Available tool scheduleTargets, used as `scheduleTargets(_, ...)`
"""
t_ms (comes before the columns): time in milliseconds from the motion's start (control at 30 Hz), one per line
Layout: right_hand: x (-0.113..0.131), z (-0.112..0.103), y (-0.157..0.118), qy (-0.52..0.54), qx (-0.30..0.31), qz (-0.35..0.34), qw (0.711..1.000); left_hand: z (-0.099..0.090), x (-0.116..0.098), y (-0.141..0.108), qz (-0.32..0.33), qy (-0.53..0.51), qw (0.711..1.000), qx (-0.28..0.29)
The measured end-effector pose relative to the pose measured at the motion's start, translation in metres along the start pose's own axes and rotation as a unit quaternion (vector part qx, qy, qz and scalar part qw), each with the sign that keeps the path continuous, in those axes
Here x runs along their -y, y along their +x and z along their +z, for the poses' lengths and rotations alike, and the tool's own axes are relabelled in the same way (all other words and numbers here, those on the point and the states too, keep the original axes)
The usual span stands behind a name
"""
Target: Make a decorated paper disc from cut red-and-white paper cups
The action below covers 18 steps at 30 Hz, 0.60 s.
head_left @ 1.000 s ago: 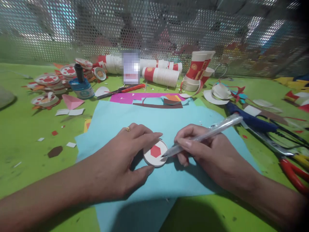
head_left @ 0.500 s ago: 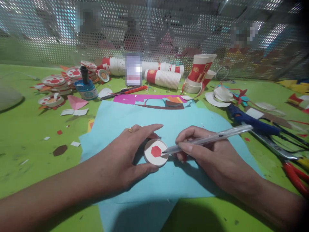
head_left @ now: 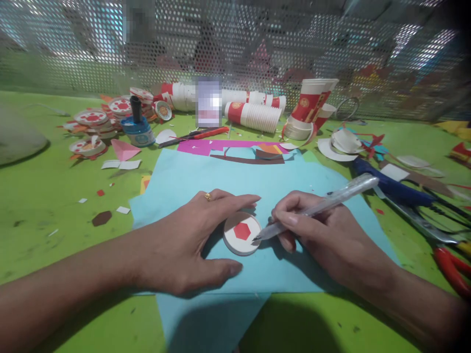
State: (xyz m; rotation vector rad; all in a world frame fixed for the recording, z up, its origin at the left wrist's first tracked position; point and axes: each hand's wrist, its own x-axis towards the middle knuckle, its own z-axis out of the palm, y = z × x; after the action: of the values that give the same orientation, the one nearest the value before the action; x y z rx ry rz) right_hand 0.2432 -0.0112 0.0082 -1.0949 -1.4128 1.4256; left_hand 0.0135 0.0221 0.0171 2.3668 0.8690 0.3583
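Note:
A round white paper disc point(head_left: 232, 241), like a cup base with a low rim, lies on light-blue paper point(head_left: 191, 171). A red hexagon point(head_left: 243, 231) sits at its middle. My left hand point(head_left: 191, 240), with a gold ring, curves around the disc's left side. Its thumb is spread away from the rim; its fingers lie along the far edge, and whether they touch it I cannot tell. Between thumb and fingers of my right hand point(head_left: 312, 220) is a clear pen point(head_left: 342, 195). The pen tip is at the disc's right part, beside the hexagon.
At the back lie stacked paper cups point(head_left: 253, 117), a phone point(head_left: 208, 103) and a blue glue jar point(head_left: 138, 132). Several decorated paper discs point(head_left: 91, 117) are at the left. A blue glue gun point(head_left: 393, 189) and red-handled scissors point(head_left: 451, 269) lie at the right.
My left thumb has moved off the disc's near edge, opening the hand. The pen tip has shifted from the hexagon's right corner a little lower and outward. The whole view has shifted slightly.

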Motion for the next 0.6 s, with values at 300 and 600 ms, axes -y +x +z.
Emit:
scheduleTargets(300, 0.0012, 0.0028, 0.0006, -0.044, -0.002, 0.0, 0.999, 0.0052, 0.0049, 0.0052, 0.01, 0.012, 1.0, -0.027)
scheduleTargets(600, 0.0046, 0.0067, 0.0013, -0.121, -0.033, -0.001, 0.992, 0.0073, 0.0083, 0.0018, 0.016, 0.026, 0.999, -0.026)
